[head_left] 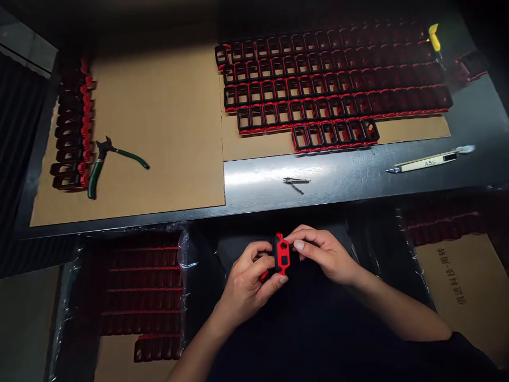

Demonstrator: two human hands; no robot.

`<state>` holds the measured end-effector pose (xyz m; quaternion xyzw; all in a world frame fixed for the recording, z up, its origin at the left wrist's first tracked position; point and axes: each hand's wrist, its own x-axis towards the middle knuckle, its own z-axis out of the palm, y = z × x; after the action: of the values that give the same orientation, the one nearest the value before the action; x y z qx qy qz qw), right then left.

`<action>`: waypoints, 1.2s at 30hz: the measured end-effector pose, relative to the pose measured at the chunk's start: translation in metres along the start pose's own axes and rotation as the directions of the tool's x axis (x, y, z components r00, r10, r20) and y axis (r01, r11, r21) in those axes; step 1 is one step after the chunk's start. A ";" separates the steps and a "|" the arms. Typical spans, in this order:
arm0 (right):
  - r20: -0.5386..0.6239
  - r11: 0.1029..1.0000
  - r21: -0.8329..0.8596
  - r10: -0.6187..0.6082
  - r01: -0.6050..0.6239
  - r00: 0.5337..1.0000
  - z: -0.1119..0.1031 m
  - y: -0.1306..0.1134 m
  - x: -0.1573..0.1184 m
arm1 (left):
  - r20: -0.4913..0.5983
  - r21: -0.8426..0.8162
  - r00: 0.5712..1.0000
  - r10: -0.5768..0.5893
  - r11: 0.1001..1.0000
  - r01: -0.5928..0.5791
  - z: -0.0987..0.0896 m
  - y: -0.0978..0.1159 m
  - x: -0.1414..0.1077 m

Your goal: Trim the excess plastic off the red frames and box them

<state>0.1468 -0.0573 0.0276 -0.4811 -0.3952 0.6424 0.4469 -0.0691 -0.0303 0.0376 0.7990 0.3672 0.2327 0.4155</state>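
The left hand (246, 278) has its grip clamped on a red-and-black case (283, 255), held just off the near edge of the worktop (254, 183). The right hand's (330, 257) fingertips are at the case's side — whether they pinch it, I cannot tell. Pliers (104, 147) lie toward the worktop's left edge, a knife (425, 163) toward its right; rows of cases (350, 103) fill the far right corner.

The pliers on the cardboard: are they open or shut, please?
Open. The pliers lie with their green handles spread wide apart on the cardboard.
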 end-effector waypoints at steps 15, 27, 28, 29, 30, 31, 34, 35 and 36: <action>0.061 0.936 0.249 0.241 -0.248 0.969 0.002 0.005 0.004 | 0.088 0.020 0.995 -0.051 0.999 0.049 0.001 0.002 0.003; -0.032 0.987 -0.141 -0.083 0.077 0.996 0.003 -0.002 -0.002 | 0.186 -0.191 0.947 -0.263 0.935 0.297 -0.006 -0.005 0.009; -0.012 0.965 -0.211 -0.165 0.158 0.986 0.003 -0.002 -0.004 | 0.210 -0.234 0.933 -0.291 0.912 0.337 -0.007 -0.005 0.011; 0.017 0.936 -0.263 -0.238 0.234 0.971 0.004 -0.003 -0.005 | 0.228 -0.277 0.923 -0.310 0.888 0.367 -0.008 -0.004 0.012; 0.049 0.906 -0.299 -0.299 0.299 0.953 0.003 -0.003 -0.006 | 0.240 -0.316 0.915 -0.323 0.866 0.388 -0.008 -0.003 0.014; 0.078 0.877 -0.328 -0.347 0.352 0.935 0.003 -0.003 -0.006 | 0.243 -0.351 0.912 -0.329 0.847 0.399 -0.008 -0.002 0.015; 0.150 0.805 -0.386 -0.426 0.450 0.892 0.002 -0.004 -0.006 | 0.209 -0.407 0.916 -0.343 0.821 0.400 -0.007 0.002 0.017; 0.170 0.788 -0.397 -0.442 0.472 0.881 0.002 -0.004 -0.006 | 0.190 -0.413 0.919 -0.346 0.821 0.395 -0.006 0.003 0.018; 0.185 0.772 -0.406 -0.454 0.489 0.871 0.002 -0.004 -0.006 | 0.172 -0.417 0.922 -0.347 0.822 0.387 -0.006 0.004 0.018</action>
<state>0.1470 -0.0620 0.0333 -0.4299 -0.6545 0.4211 0.4576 -0.0603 -0.0154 0.0454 0.6070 0.4326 0.1901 0.6390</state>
